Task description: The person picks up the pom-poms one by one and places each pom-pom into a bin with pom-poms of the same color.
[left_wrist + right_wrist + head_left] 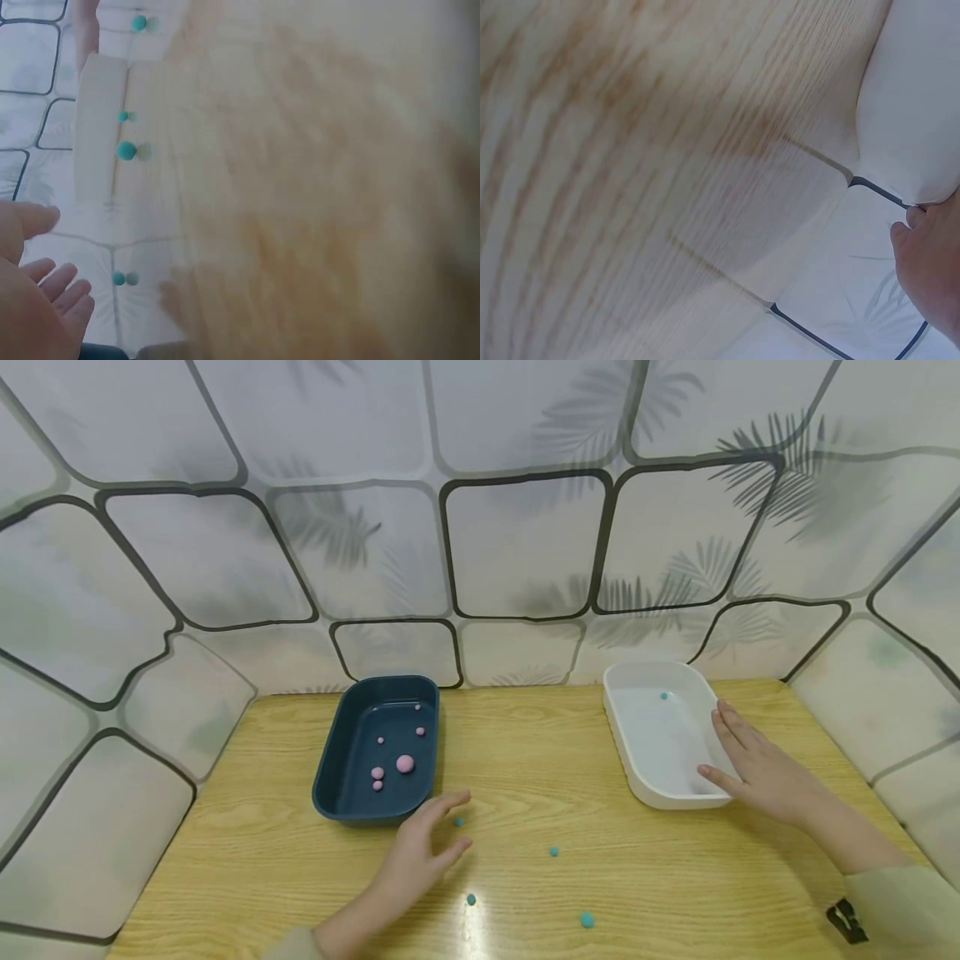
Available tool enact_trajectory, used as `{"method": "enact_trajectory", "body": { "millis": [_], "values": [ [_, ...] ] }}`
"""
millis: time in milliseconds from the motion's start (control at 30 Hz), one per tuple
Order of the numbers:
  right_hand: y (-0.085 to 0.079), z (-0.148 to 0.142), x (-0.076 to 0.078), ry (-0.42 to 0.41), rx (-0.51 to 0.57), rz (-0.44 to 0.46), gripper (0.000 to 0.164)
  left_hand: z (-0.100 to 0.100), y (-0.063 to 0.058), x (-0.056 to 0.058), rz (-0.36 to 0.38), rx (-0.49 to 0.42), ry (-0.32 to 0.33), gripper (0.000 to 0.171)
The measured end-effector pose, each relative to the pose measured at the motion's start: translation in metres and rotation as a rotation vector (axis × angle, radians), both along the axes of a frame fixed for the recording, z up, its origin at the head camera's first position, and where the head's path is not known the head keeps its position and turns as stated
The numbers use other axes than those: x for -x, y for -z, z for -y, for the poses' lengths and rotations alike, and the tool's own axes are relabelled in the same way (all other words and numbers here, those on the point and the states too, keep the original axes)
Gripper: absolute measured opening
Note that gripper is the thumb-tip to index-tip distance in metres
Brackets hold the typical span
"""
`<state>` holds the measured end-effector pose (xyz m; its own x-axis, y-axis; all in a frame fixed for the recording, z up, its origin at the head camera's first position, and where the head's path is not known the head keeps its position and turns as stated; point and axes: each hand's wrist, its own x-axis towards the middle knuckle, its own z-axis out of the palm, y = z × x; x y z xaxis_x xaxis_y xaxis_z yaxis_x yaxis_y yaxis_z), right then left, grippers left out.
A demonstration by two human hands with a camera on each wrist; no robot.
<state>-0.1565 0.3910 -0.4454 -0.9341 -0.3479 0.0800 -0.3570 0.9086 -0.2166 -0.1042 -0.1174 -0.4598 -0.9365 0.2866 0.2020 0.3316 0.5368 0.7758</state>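
My left hand (420,852) hovers over the table just in front of the dark blue tray (326,797), thumb and fingers spread with nothing between them. A small teal ball (458,821) lies by its fingertips. More teal balls lie nearby: one (471,899) close to the thumb side, another (553,851) farther right, and a larger one (587,920) near the front. My right hand (772,777) rests at the right rim of the white tray (637,789), fingers extended and thumb over the inside. One tiny teal ball (663,696) sits in that tray.
Several pink balls (405,764) of different sizes lie in the dark blue tray. The wooden table (517,735) ends at a patterned wall covering (525,547) behind and at both sides. A black clip (847,920) hangs at the right sleeve (900,902).
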Motion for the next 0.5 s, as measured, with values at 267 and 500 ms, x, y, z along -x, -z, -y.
{"method": "enact_trajectory", "body": {
  "millis": [267, 500],
  "values": [
    [0.0, 0.001, 0.0, 0.001, 0.006, 0.0, 0.091, -0.004, 0.009, -0.002, 0.003, 0.025, -0.072, 0.051],
    [0.0, 0.001, 0.0, -0.001, 0.012, -0.006, 0.091, -0.003, 0.015, 0.0, 0.027, -0.008, -0.081, 0.052]
  ]
}}
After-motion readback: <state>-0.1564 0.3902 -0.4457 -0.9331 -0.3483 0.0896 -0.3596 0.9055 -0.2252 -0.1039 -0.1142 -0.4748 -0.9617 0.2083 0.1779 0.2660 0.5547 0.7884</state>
